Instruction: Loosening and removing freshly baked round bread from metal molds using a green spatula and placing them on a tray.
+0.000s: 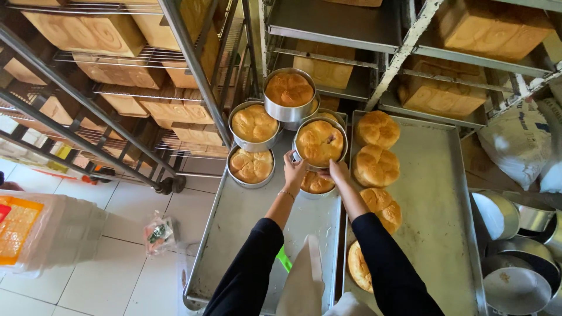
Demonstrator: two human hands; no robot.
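Observation:
Both my hands grip one round metal tin (320,142) holding a golden pull-apart bread. My left hand (293,168) holds its left rim and my right hand (335,171) its near rim. The tin is lifted above another filled tin (316,184) on the left metal tray (234,234). Three more filled tins stand nearby: one at the back (289,93), one to its left (253,124) and one nearer (250,165).
A right metal tray (439,222) carries several unmoulded round breads (376,165). Empty round tins (515,257) pile up at the far right. Wire racks (117,76) with square loaves stand left and behind. A white sack (518,146) lies at the right.

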